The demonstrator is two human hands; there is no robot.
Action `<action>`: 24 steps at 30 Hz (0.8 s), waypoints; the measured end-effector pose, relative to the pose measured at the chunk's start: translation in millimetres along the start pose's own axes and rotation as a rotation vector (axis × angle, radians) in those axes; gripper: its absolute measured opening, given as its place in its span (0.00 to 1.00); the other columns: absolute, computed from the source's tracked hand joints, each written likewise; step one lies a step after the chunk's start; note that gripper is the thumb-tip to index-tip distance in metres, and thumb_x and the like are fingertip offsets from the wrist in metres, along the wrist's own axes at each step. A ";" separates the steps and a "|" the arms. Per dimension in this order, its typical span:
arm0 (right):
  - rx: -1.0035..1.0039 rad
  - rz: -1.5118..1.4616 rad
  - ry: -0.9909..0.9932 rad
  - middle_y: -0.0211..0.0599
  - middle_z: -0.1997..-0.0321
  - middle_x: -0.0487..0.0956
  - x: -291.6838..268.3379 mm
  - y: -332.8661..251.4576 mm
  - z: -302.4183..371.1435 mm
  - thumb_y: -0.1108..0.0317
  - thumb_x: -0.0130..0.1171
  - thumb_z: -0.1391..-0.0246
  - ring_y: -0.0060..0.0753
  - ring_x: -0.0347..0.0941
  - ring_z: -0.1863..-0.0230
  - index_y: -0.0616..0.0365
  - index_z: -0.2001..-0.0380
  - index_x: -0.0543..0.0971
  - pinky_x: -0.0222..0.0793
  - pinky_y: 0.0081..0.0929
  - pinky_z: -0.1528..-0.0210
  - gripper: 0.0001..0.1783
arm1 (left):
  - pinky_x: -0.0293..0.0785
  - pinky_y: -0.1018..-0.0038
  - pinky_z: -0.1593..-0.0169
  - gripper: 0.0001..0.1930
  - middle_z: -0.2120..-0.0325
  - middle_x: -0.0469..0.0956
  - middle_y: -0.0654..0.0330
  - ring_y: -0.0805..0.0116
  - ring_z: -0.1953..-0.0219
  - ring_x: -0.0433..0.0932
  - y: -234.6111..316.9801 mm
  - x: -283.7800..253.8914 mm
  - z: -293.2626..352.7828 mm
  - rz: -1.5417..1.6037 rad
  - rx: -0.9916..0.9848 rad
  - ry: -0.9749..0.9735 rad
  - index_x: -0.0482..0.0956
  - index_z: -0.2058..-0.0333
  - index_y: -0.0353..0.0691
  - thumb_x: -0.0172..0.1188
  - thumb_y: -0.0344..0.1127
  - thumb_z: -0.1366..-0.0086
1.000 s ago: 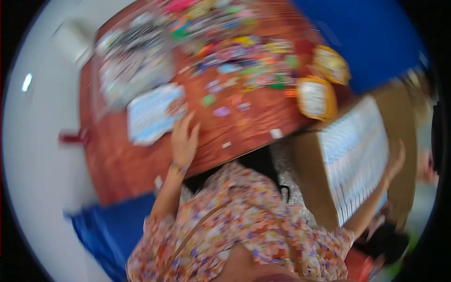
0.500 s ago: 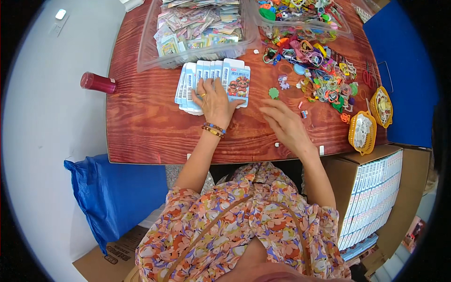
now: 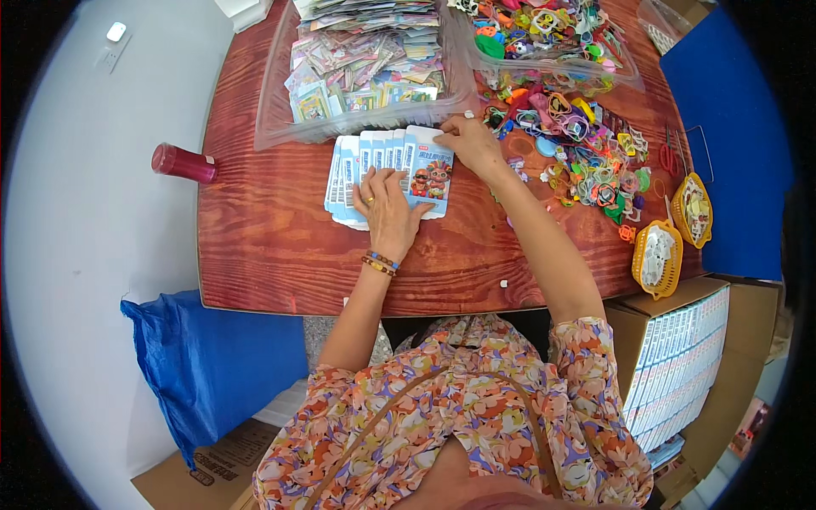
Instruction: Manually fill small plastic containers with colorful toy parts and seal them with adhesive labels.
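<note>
A fanned row of flat blue-and-white boxes (image 3: 347,174) lies on the table, overlapping one another. The rightmost carton (image 3: 432,174) shows its front, printed with cartoon figures. My left hand (image 3: 387,208) rests across the row, fingers spread over the boxes and thumb against the lower part of the rightmost one. At that carton's top right corner is my right hand (image 3: 472,144), its thumb and fingertips closed at the edge. Exactly what the right fingertips pinch is partly hidden.
Behind the boxes stands a clear tub (image 3: 268,127) of packed cards. Another clear tub (image 3: 629,81) and a loose heap of colourful trinkets (image 3: 586,157) occupy the right. Yellow baskets (image 3: 671,280), red scissors (image 3: 667,157) and a red cylinder (image 3: 183,163) lie toward the table's sides.
My right hand has moved forward and left, from above the bare table to the rightmost box's top corner. The left hand stays on the row.
</note>
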State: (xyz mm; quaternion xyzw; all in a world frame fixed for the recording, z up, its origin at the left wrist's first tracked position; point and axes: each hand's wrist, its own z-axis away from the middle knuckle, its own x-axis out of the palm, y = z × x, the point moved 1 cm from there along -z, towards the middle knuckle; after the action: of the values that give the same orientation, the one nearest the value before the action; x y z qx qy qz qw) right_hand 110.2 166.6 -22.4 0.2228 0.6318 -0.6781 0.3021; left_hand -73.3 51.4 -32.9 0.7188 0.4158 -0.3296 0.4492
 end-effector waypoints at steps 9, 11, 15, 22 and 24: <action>-0.070 -0.681 0.022 0.21 0.73 0.78 -24.6 -2.0 35.1 0.68 0.66 0.44 0.09 0.67 0.75 0.58 0.68 0.79 0.59 0.13 0.72 0.06 | 0.41 0.42 0.33 0.51 0.41 0.64 0.50 0.48 0.33 0.56 16.2 -19.4 -2.0 0.020 0.013 0.027 0.58 0.35 0.33 0.76 0.48 0.53; -0.112 -0.789 0.040 0.21 0.73 0.78 -30.9 -12.7 55.6 0.70 0.66 0.44 0.09 0.67 0.74 0.58 0.68 0.78 0.60 0.13 0.72 0.06 | 0.44 0.44 0.34 0.55 0.43 0.64 0.48 0.48 0.36 0.60 37.9 -34.1 -7.2 0.071 0.049 0.089 0.56 0.34 0.31 0.77 0.50 0.54; -0.145 -0.897 0.075 0.21 0.72 0.78 -34.2 -18.4 87.0 0.73 0.64 0.43 0.08 0.69 0.71 0.58 0.68 0.78 0.61 0.13 0.70 0.04 | 0.56 0.55 0.37 0.53 0.45 0.65 0.47 0.49 0.43 0.65 57.7 -34.8 -12.6 0.121 0.045 0.044 0.56 0.34 0.31 0.77 0.45 0.53; -0.121 -0.920 0.234 0.31 0.54 0.79 -39.1 -16.8 116.9 0.70 0.62 0.40 0.18 0.74 0.57 0.61 0.56 0.77 0.70 0.18 0.57 0.11 | 0.71 0.61 0.46 0.48 0.50 0.68 0.47 0.48 0.47 0.69 57.8 -32.9 -0.4 0.447 -0.079 -0.042 0.61 0.39 0.29 0.78 0.40 0.54; -0.195 -0.839 0.270 0.34 0.49 0.77 -35.1 -10.4 135.4 0.71 0.62 0.40 0.22 0.74 0.52 0.62 0.53 0.76 0.71 0.21 0.51 0.13 | 0.72 0.60 0.47 0.46 0.50 0.70 0.45 0.47 0.48 0.71 60.4 -37.8 -0.3 0.423 -0.042 -0.009 0.64 0.40 0.30 0.78 0.41 0.54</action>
State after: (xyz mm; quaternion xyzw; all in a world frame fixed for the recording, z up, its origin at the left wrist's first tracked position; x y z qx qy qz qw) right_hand 139.0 37.1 23.0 0.0045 0.7624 -0.6439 -0.0645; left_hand -35.8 25.1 21.7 0.7790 0.2605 -0.2224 0.5253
